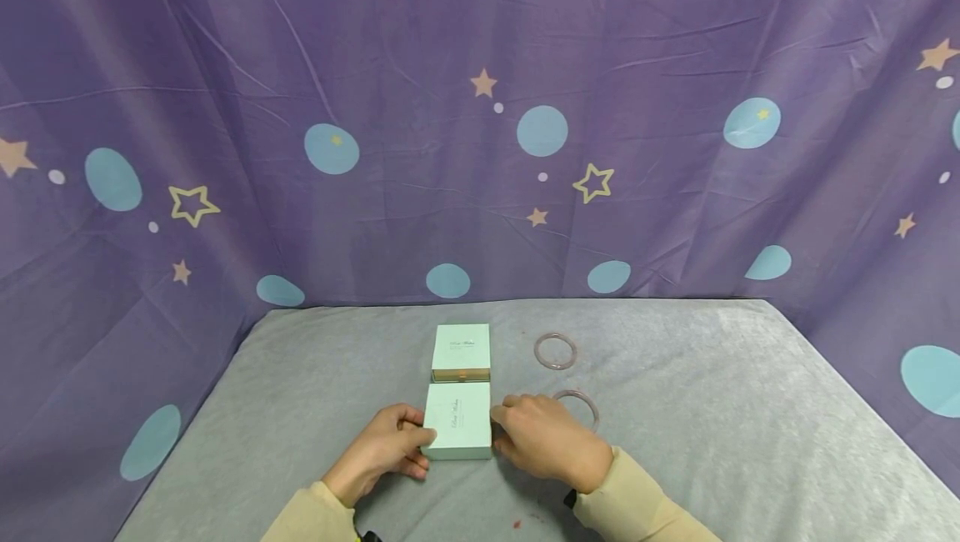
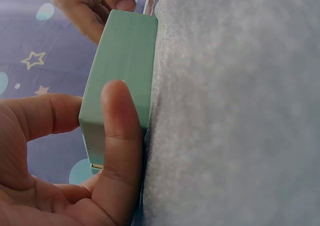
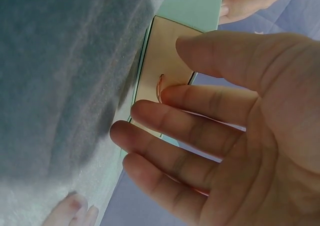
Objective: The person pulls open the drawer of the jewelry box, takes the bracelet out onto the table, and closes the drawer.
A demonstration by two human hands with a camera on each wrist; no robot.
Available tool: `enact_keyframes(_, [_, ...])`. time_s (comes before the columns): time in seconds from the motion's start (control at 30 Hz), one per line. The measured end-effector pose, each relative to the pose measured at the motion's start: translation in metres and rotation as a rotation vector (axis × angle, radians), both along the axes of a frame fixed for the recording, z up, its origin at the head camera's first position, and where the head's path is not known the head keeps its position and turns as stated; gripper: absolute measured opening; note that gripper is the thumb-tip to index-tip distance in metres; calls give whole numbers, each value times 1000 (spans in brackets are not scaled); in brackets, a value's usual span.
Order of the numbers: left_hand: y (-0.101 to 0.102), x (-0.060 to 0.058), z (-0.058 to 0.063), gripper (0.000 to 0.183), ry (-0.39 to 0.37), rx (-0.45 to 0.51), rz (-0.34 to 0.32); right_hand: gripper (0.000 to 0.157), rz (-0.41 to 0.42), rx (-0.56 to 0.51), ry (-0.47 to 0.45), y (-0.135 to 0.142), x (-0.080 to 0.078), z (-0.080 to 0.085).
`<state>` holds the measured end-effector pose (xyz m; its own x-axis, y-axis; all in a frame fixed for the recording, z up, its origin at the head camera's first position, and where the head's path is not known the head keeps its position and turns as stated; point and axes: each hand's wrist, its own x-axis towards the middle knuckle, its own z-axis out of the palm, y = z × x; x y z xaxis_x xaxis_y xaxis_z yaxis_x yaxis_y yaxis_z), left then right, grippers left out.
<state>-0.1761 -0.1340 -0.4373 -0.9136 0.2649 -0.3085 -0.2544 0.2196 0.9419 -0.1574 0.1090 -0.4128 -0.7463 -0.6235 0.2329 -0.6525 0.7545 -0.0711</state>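
Observation:
A mint-green drawer box (image 1: 457, 417) with script lettering lies on the grey cloth. My left hand (image 1: 393, 442) grips its left end, thumb over the top edge; in the left wrist view, one finger (image 2: 121, 116) lies along the box's green side. At the opposite end, the right wrist view shows the tan drawer front (image 3: 172, 48) with a small ribbon loop (image 3: 159, 88). My right hand (image 1: 546, 435) is there with fingers extended and spread a little; the index fingertip meets the loop and the thumb tip overlaps the drawer front.
Directly behind stands a second mint box (image 1: 461, 348), its tan drawer front facing me. One pinkish clear bangle (image 1: 556, 338) lies at the back right; another bangle (image 1: 592, 407) is partly hidden by my right hand. A purple patterned curtain (image 1: 420, 67) borders the cloth-covered table (image 1: 712, 409).

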Motion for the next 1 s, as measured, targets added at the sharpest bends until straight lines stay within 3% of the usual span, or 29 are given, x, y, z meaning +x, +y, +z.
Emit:
enact_keyframes(0.6, [-1, 1, 2, 42, 3, -8, -17, 19, -11, 8, -58, 1, 1, 2])
enact_keyframes(1.0, [-1, 2, 4, 40, 13, -28, -14, 5, 3, -9, -73, 2, 0, 3])
